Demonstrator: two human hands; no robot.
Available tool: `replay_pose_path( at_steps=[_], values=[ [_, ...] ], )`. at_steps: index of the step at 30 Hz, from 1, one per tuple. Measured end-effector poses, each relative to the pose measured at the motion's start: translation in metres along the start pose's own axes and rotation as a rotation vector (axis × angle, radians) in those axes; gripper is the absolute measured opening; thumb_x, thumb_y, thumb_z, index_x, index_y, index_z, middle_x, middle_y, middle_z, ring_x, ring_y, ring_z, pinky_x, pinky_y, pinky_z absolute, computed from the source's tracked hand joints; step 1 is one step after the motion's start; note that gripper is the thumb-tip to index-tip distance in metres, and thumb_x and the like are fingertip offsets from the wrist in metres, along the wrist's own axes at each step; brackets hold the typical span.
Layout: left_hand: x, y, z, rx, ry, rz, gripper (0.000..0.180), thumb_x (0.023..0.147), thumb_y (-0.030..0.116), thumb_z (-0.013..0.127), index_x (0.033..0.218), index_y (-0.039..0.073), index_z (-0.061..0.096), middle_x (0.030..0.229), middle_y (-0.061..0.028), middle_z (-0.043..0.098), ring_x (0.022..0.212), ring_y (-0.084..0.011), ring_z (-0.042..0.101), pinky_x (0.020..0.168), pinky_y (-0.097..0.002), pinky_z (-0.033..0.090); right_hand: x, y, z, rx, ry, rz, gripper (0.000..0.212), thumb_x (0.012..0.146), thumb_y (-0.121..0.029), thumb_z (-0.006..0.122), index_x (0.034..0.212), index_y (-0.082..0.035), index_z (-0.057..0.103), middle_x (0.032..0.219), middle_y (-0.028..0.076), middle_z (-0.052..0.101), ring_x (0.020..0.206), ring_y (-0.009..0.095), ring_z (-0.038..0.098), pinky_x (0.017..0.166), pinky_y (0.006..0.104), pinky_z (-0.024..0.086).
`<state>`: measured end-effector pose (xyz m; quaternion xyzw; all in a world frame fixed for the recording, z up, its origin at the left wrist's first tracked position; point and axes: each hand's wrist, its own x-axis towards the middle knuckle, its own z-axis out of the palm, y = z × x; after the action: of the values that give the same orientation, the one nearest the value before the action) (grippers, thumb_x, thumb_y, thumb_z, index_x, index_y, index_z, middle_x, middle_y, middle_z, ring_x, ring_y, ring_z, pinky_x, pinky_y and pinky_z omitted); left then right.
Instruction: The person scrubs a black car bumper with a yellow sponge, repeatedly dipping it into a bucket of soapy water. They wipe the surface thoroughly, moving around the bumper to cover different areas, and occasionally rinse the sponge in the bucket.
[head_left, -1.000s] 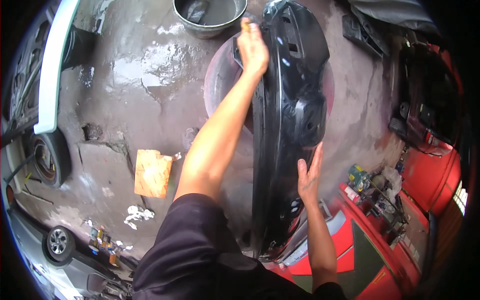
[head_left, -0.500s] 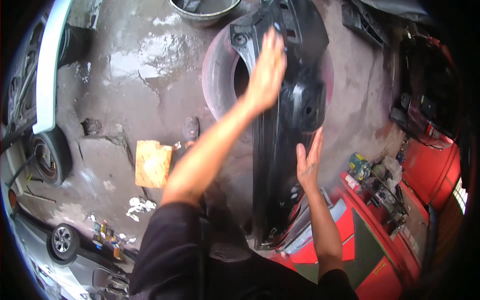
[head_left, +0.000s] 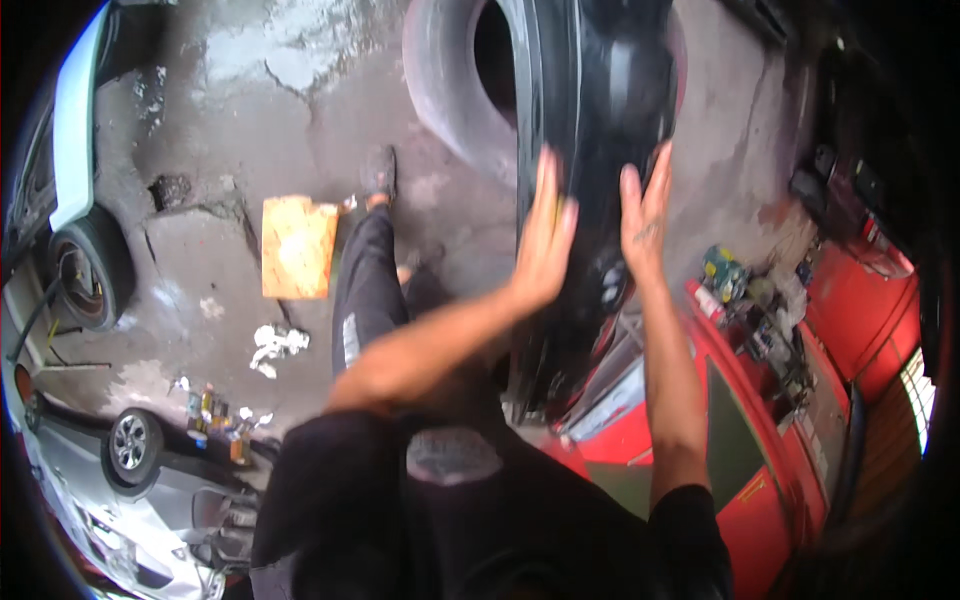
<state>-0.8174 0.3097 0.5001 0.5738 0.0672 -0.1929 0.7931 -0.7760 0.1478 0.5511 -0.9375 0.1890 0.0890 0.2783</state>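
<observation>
A long black car body panel (head_left: 600, 110), glossy along its ridges, runs from the top of the view down toward my body. It lies across a large dusty grey tyre (head_left: 440, 75). My left hand (head_left: 543, 240) lies along the panel's left side, fingers stretched, with slight motion blur. At the right edge my right hand (head_left: 645, 220) is held flat, its thumb apart from the fingers. Nothing shows in either hand. Whether the right palm presses on the edge or hovers beside it, I cannot tell.
Close on the right stands a red car body (head_left: 735, 440), with a cluttered pile of parts (head_left: 760, 320) beyond it. To the left lie a yellowish board (head_left: 298, 248) and crumpled white paper (head_left: 275, 348). A loose wheel (head_left: 90, 268) and a silver car (head_left: 130, 510) are farther left.
My left hand has come back from the panel's far part to a nearer stretch, level with the right hand. The whole view has shifted nearer to my body, showing more of my leg.
</observation>
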Motion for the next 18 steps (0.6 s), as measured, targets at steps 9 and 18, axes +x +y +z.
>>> replay_pose_path(
  at_steps=[9,18],
  values=[
    [-0.066,0.001,0.017,0.561,-0.072,0.376,0.082,0.089,-0.009,0.062,0.162,-0.007,0.025,0.167,-0.0414,0.012,0.154,-0.0609,0.016,0.125,-0.0592,0.024,-0.004,0.021,-0.013,0.082,-0.015,0.028,0.093,0.103,-0.064,0.053,0.168,-0.008,0.02,0.171,0.031,0.016,0.16,0.046,0.014,0.129,0.0492,0.016],
    [0.162,0.068,-0.027,1.317,0.054,0.685,0.056,0.102,0.019,0.056,0.15,-0.008,0.046,0.165,-0.0299,0.033,0.153,-0.0478,0.031,0.123,-0.064,0.026,-0.116,0.049,-0.02,-0.135,-0.017,-0.194,0.081,0.101,-0.053,0.06,0.166,-0.016,0.03,0.17,0.024,0.024,0.156,0.049,0.022,0.125,0.0611,0.021]
  ],
)
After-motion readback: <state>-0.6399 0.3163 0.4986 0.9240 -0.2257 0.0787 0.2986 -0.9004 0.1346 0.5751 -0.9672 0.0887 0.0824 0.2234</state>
